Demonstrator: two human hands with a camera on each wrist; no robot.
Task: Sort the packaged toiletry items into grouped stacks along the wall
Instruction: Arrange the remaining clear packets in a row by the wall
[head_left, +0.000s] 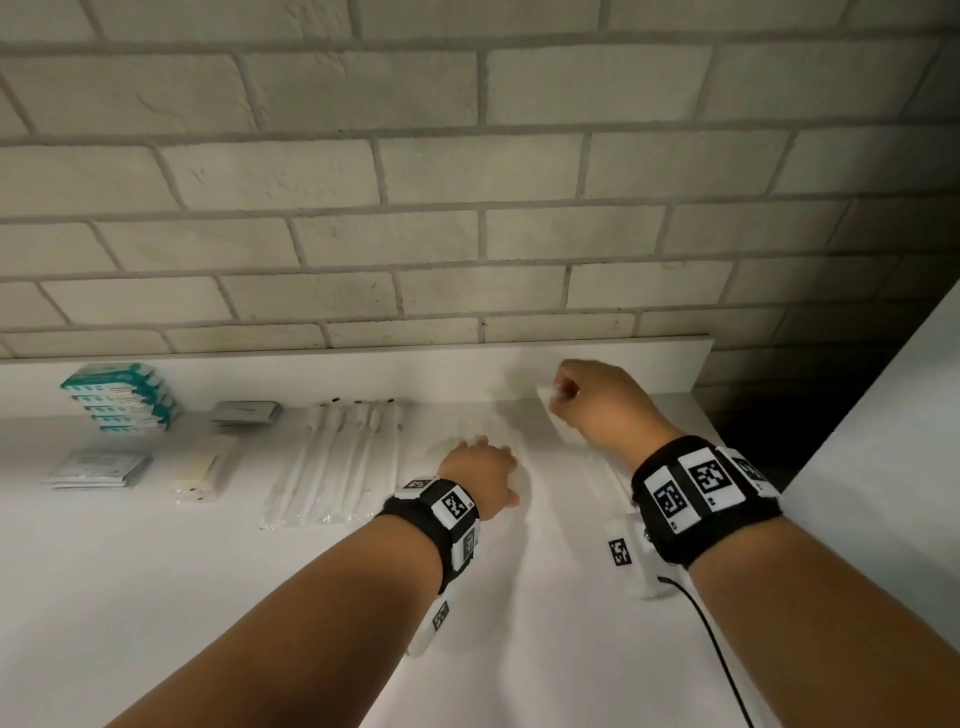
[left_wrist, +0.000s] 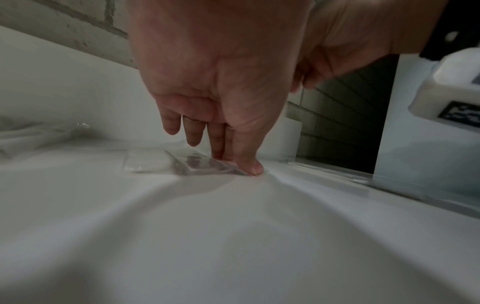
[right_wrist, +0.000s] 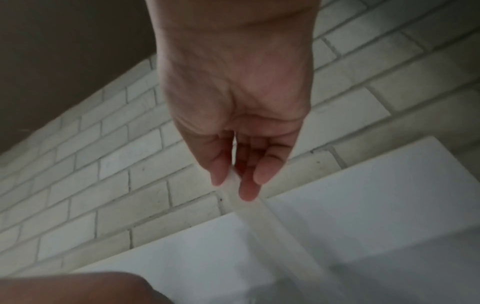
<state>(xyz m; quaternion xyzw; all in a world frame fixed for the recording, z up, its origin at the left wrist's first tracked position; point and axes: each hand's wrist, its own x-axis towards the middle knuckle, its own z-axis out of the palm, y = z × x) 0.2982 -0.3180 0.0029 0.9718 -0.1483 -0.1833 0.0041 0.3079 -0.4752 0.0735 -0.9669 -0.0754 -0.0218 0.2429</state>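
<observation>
On the white shelf (head_left: 260, 571) by the brick wall, my left hand (head_left: 485, 465) lies flat, its straight fingers (left_wrist: 218, 148) and thumb pressing down on clear plastic packets (left_wrist: 145, 162) that lie on the surface. Further right, close to the wall, my right hand (head_left: 563, 392) pinches one end of a long, thin translucent packet (head_left: 553, 415). In the right wrist view the thumb and fingers (right_wrist: 249, 191) hold that packet (right_wrist: 262, 218) by its top, and it slopes down toward the shelf.
Sorted groups line the wall at left: a stack of teal boxes (head_left: 122, 397), grey sachets (head_left: 244, 413), more sachets (head_left: 98, 467), cream packets (head_left: 202, 467) and a row of wrapped toothbrushes (head_left: 337, 462). A white cabinet side (head_left: 883, 441) stands at right, beyond a dark gap (head_left: 748, 415).
</observation>
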